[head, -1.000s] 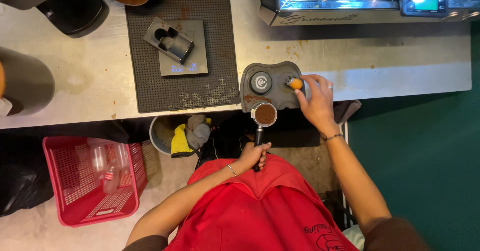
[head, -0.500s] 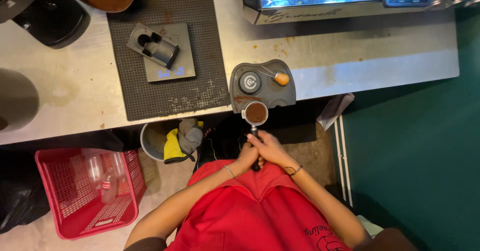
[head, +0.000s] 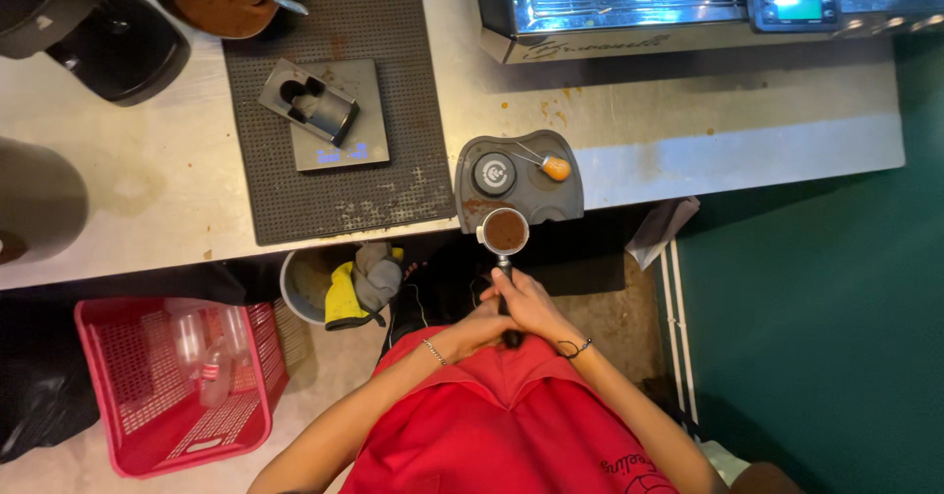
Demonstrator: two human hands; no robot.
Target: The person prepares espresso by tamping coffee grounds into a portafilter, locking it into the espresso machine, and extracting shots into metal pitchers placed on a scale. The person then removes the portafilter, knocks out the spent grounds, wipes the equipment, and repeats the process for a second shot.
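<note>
Your fingers (head: pixel 513 292) of both hands wrapped tight around portafilter (head: pixel 505 231) handle: left hand (head: pixel 484 325), right hand (head: pixel 533 307) overlapping. Portafilter basket, coffee-filled, rests at near edge of grey tamping mat (head: pixel 519 181). Mat sits on counter (head: pixel 669 130) edge, tamper (head: pixel 494 173) on mat.

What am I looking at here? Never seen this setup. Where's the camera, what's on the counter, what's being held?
The camera sits on the person's head and looks straight down, so you see their red shirt, both forearms and a coffee bar counter.

Both bare hands, the left hand and the right hand, grip one handle together. It belongs to a coffee filter holder, whose round basket, filled with brown grounds, rests at the counter's edge on a grey mat. That mat also carries a round black tamper and a small tool with an orange knob.

Further left, a small scale on a black grid mat carries a metal cup. At the top edge stands the coffee machine. Below the counter sits a red basket.
</note>
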